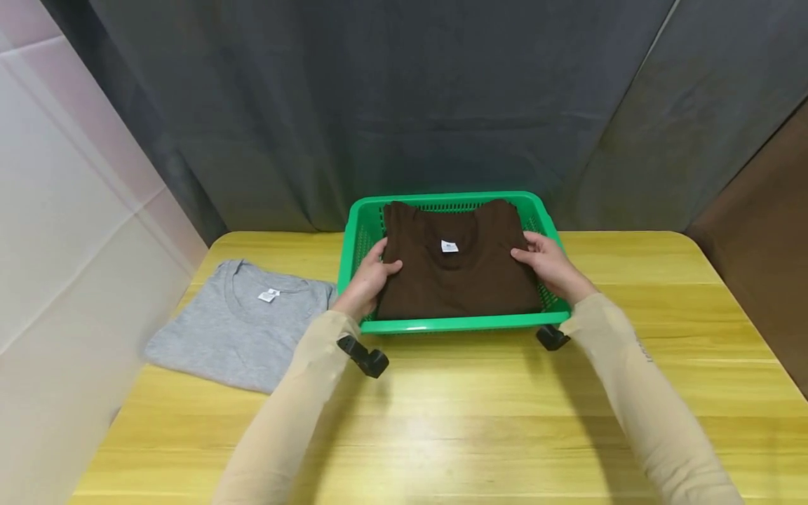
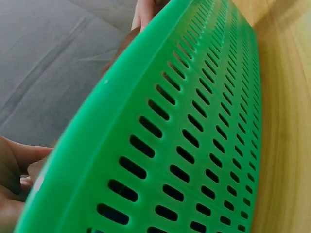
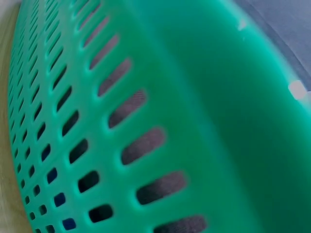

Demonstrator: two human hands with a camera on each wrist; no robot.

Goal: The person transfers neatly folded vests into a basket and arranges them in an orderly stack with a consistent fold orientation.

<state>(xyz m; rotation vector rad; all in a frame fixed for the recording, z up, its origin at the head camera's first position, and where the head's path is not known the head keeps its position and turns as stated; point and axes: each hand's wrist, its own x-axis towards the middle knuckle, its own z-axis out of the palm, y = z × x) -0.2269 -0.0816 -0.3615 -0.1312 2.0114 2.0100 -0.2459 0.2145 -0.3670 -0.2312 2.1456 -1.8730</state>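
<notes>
A folded brown T-shirt (image 1: 461,280) with a white neck label lies within the green plastic basket (image 1: 467,325). My left hand (image 1: 369,280) grips its left edge, thumb on top, and my right hand (image 1: 552,265) holds the right edge the same way. In the left wrist view the slotted wall of the basket (image 2: 194,126) covers most of the picture; part of the left hand (image 2: 14,179) shows past the rim. Only the basket wall (image 3: 160,116) fills the right wrist view, hiding the right hand there.
A folded grey T-shirt (image 1: 243,330) with a white label lies left of the basket on the wooden table (image 1: 429,421). Behind the table hangs a dark grey curtain (image 1: 379,105). A white panel (image 1: 76,182) stands at the left, a brown surface (image 1: 764,231) at the right.
</notes>
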